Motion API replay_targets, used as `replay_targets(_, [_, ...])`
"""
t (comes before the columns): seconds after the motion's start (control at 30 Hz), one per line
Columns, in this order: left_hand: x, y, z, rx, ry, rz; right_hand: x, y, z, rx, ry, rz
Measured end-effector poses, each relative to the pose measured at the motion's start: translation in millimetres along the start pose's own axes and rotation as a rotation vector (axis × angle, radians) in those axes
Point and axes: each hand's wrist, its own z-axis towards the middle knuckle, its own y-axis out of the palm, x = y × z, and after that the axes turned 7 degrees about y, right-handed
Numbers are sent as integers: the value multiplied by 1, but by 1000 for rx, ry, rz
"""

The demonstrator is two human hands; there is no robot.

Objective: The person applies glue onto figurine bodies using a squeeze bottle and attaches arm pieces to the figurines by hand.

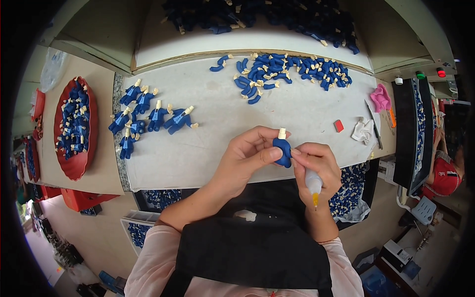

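My left hand [250, 151] pinches a small blue doll body [283, 147] between thumb and fingers. The body has a cream neck peg on top and is held upright above the near part of the table. From the other side, the thumb and fingertips of my right hand [319, 166] press at the body's edge; whether they grip a small piece there is hidden. Tucked in that same right hand is a white squeeze bottle [313, 182], its yellowish nozzle pointing down toward me. Several doll bodies with arms [157, 118] lie to the left, and loose blue arms [269, 69] are heaped at the back.
A red oval basket [91, 143] of doll parts stands at the left. To the right lie a red block [338, 125], a crumpled white cloth [363, 129], a thin dark tool [372, 121], a pink cloth [380, 97] and an orange cutter [392, 119]. Another person [442, 173] sits at far right.
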Motion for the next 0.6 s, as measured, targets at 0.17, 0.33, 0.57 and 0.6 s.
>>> replay_targets(0.17, [1, -1, -1, -40, 83, 87, 4, -2, -1, -24, -87, 4])
replay_targets(0.33, [-3, -3, -4, -26, 154, 354, 4, -1, 2, -25, -194, -75])
replay_targets(0.57, [1, -6, -5, -65, 121, 250, -4, 4, 1, -57, -299, -220])
replay_targets(0.6, [1, -6, -4, -65, 102, 221, -5, 3, 1, -53, -295, -219])
